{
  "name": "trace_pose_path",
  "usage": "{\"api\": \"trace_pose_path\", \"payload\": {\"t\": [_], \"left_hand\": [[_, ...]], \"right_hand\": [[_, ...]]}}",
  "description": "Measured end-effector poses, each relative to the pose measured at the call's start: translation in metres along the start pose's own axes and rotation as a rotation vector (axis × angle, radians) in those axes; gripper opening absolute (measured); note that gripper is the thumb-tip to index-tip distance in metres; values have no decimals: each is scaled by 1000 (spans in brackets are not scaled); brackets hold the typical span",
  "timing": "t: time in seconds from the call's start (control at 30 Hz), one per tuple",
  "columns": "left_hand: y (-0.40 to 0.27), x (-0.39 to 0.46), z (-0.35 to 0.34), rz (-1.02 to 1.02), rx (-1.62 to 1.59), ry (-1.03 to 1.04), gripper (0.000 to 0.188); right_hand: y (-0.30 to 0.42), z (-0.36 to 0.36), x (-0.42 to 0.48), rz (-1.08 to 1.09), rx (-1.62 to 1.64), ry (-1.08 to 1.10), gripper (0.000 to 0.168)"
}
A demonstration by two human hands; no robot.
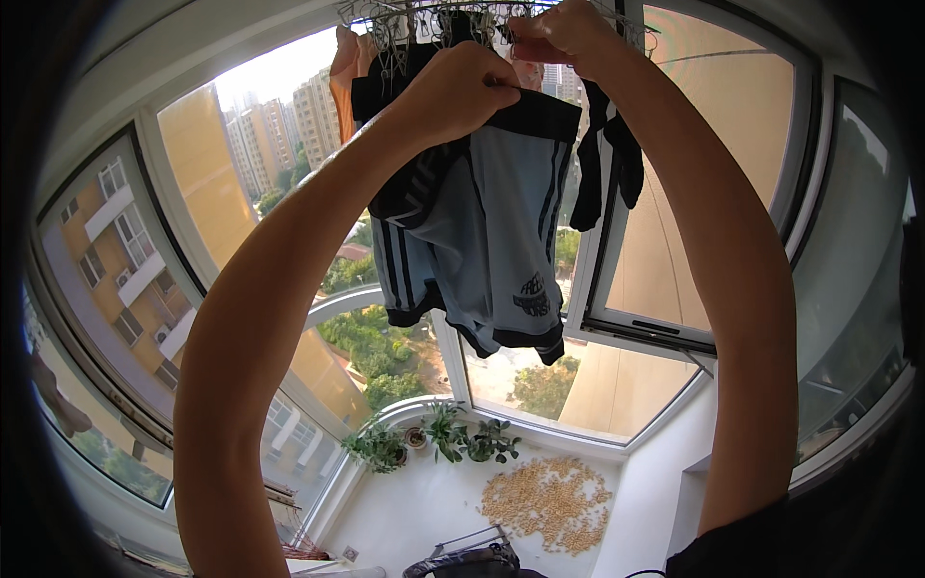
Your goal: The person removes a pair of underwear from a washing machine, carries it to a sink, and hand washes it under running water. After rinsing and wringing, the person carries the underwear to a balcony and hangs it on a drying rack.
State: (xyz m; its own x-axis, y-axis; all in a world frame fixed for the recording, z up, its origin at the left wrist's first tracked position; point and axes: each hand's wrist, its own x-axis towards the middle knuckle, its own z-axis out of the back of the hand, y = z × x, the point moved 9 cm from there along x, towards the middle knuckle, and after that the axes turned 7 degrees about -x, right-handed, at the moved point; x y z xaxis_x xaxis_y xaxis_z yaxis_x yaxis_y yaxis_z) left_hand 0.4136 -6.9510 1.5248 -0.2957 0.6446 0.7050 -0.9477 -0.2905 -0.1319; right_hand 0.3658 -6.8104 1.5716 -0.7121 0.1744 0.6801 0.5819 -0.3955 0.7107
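Grey-blue shorts with a black waistband and dark side stripes hang in front of me, below a wire drying rack with many clips. My left hand pinches the waistband between thumb and fingers. Higher up and to the right, my right hand is raised among the clips, its fingers bent; whether it holds a clip or cloth cannot be made out. Black socks dangle at the right of the shorts. An orange garment and other dark cloth hang behind my left hand.
Large balcony windows surround the rack, and a window frame stands ajar at the right. Below are potted plants, a spread of peanuts in their shells on the white floor, and a dark folded object at the bottom edge.
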Motion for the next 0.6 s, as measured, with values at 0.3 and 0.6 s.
{"api": "trace_pose_path", "payload": {"t": [0.3,0.6], "left_hand": [[11,12,14,-77,0,-36,18],[20,15,44,-30,18,-91,18]], "right_hand": [[19,2,-8,8,-54,113,13],[47,-18,-29,-2,-250,159,20]]}}
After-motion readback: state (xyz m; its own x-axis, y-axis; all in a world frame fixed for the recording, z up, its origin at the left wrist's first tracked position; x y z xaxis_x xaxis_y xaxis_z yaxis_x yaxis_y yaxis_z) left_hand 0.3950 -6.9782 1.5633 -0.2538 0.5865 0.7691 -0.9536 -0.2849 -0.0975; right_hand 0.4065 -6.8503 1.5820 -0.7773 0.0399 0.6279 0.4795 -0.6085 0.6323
